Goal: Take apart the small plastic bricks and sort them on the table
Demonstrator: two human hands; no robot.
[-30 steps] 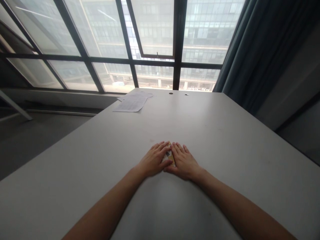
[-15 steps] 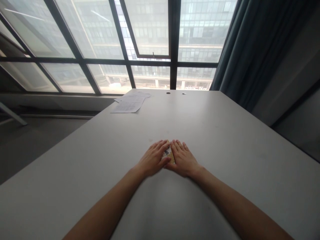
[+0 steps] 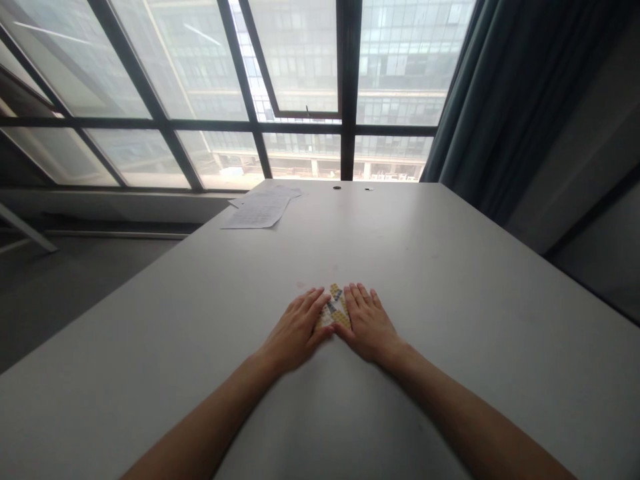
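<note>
While both palms lie flat on the table (image 3: 450, 280), left hand (image 3: 295, 330) and right hand (image 3: 369, 323) press side by side, fingers stretched forward and spread open, clamped on nothing, thumbs nearly meeting at the near edge of a small patterned paper piece (image 3: 334, 312). Pinned between and partly under the two hands, roughly mid-table and well apart from every edge. Judged a flattening or creasing step: paper held down, inner fingers bearing on its sides. Next move likely calls for steady downward pressure kept even on both sides, and a slide outward along the fold without letting the piece skid on the smooth top.

Yellow, white and dark chequered print on the visible wedge, narrowing toward the thumbs and widening at the far end; thin and flat, folded shape hard to tell for certain, the rest hidden beneath the hands.

Farther out, printed sheets (image 3: 260, 208) lying at the far left corner, slightly overhanging the left edge. Two small dark round spots (image 3: 351, 189) near the far edge. Beyond, a large window (image 3: 300, 80); a dark curtain (image 3: 500, 100) to the right.
</note>
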